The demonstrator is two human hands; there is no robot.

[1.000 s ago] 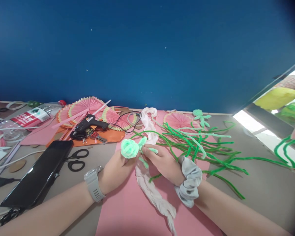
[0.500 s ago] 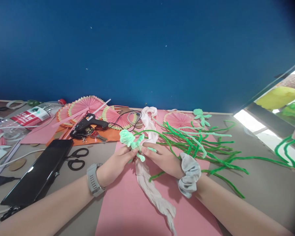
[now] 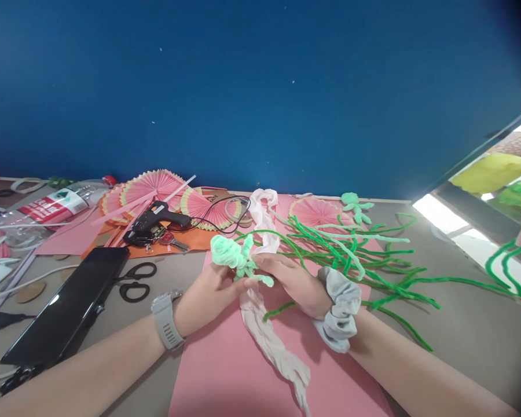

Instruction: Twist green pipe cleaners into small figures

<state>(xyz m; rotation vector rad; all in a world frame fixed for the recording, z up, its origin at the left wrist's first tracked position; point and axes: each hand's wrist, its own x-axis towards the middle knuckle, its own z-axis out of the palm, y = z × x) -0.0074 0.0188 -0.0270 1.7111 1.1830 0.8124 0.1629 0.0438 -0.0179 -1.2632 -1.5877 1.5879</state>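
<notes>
Between my hands is a small figure of twisted mint-green pipe cleaner, with a coiled round head at the left and short limbs. My left hand pinches it from below and the left. The fingers of my right hand close on its right side, their tips partly hidden. Under the hands a crumpled white paper strip runs over a pink paper sheet. Loose green pipe cleaners lie in a heap right of my right hand. A similar mint-green figure rests behind them.
On the left lie a black phone, black-handled scissors, a black glue gun with its cord, and a plastic bottle. Pleated pink paper fans stand near the blue wall. Grey tabletop shows at the right.
The pipe-cleaner figure has turned in my fingers, so its coiled head faces more toward me and a limb points right. My right hand has shifted slightly right and down.
</notes>
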